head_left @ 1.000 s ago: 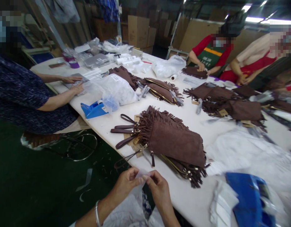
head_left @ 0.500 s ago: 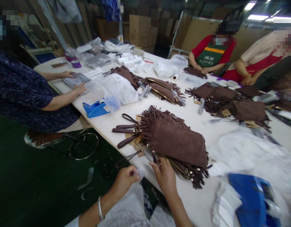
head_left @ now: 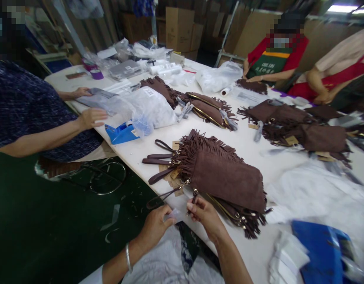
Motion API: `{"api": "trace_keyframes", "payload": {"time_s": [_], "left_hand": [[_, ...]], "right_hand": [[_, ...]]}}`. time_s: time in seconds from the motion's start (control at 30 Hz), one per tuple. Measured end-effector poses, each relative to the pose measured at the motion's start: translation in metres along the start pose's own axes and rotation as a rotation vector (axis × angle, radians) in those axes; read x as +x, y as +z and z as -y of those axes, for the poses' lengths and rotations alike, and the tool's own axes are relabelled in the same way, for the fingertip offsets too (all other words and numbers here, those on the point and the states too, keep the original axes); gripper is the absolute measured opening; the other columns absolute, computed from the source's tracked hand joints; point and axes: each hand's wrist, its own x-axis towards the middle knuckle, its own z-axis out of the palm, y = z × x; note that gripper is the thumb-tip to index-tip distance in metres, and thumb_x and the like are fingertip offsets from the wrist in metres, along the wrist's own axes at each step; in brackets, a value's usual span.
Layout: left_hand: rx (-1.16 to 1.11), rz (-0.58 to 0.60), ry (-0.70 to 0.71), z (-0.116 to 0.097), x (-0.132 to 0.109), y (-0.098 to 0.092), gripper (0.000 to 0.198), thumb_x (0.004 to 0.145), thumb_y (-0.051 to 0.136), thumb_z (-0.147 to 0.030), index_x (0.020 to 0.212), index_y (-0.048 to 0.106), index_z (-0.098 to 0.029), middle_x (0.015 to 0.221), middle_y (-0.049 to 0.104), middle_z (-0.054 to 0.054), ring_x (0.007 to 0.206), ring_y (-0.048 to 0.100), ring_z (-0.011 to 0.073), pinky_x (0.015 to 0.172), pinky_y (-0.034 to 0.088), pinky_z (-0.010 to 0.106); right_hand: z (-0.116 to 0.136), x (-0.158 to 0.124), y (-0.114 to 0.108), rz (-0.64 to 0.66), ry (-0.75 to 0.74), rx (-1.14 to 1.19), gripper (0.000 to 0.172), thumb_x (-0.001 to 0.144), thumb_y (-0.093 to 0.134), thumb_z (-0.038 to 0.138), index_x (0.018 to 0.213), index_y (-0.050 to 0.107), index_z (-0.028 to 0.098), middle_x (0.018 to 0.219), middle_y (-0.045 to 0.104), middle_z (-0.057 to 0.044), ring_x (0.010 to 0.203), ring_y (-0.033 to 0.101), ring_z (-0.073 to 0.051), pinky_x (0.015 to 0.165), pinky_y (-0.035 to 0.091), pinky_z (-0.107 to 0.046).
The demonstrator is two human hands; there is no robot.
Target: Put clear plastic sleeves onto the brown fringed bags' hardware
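This is a workshop or factory room, where aproned people [head_left: 269,67] stand or sit around a long white counter [head_left: 244,142]. It carries heaps of matching brown fringed bags [head_left: 229,179], clear plastic wrapping [head_left: 220,77] and blue tape dispensers [head_left: 316,248]; cardboard boxes [head_left: 179,30] stack behind, and scraps [head_left: 113,217] litter the green floor [head_left: 69,240].

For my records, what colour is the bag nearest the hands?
The bag is dark brown, clearest in head view.

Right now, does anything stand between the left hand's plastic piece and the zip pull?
Only the right hand, pinching the zip pull near its lower end; nothing else visible blocks the clear plastic piece in the left hand.
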Motion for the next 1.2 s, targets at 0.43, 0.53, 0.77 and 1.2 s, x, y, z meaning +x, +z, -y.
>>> {"api": "trace_keyframes", "payload": {"time_s": [0.43, 0.53, 0.77, 1.2], "left_hand": [[-0.068, -0.002, 0.034, -0.004, -0.002, 0.006, 0.011, 0.082, 0.058, -0.026, 0.075, 0.061, -0.019, 0.077, 0.062, 0.002, 0.075, 0.057, 0.02, 0.07, 0.038, 0.027], [-0.058, 0.001, 0.053, -0.008, -0.002, 0.006, 0.011, 0.083, 0.058, -0.027, 0.076, 0.061, -0.02, 0.078, 0.062, 0.002, 0.077, 0.057, 0.0198, 0.071, 0.038, 0.027], [-0.018, -0.012, 0.068, -0.011, -0.003, 0.006, 0.012, 0.085, 0.057, -0.027, 0.078, 0.062, -0.019, 0.08, 0.062, 0.002, 0.079, 0.058, 0.0201, 0.073, 0.038, 0.027], [-0.527, 0.008, -0.142, -0.008, 0.005, 0.028, 0.017, 0.074, 0.066, -0.032, 0.073, 0.062, -0.015, 0.069, 0.061, 0.001, 0.068, 0.055, 0.0178, 0.064, 0.039, 0.026]], "right_hand": [[0.0, -0.006, 0.012, -0.003, 0.03, 0.179, 0.036, 0.065, 0.081, 0.042, 0.079, 0.06, 0.016, 0.065, 0.061, 0.001, 0.056, 0.053, -0.01, 0.053, 0.04, -0.02], [-0.002, -0.005, 0.013, -0.014, -0.001, 0.174, 0.033, 0.069, 0.078, 0.04, 0.082, 0.061, 0.015, 0.065, 0.063, 0.0, 0.055, 0.053, -0.009, 0.052, 0.039, -0.02], [0.0, -0.006, 0.014, -0.048, -0.022, 0.116, 0.035, 0.066, 0.078, 0.04, 0.085, 0.063, 0.015, 0.063, 0.062, 0.0, 0.054, 0.05, -0.01, 0.047, 0.029, -0.019], [0.001, -0.005, 0.009, -0.075, -0.025, -0.034, 0.034, 0.069, 0.074, 0.047, 0.07, 0.056, 0.018, 0.052, 0.044, 0.007, 0.045, 0.033, -0.006, 0.045, 0.019, -0.02]]}}
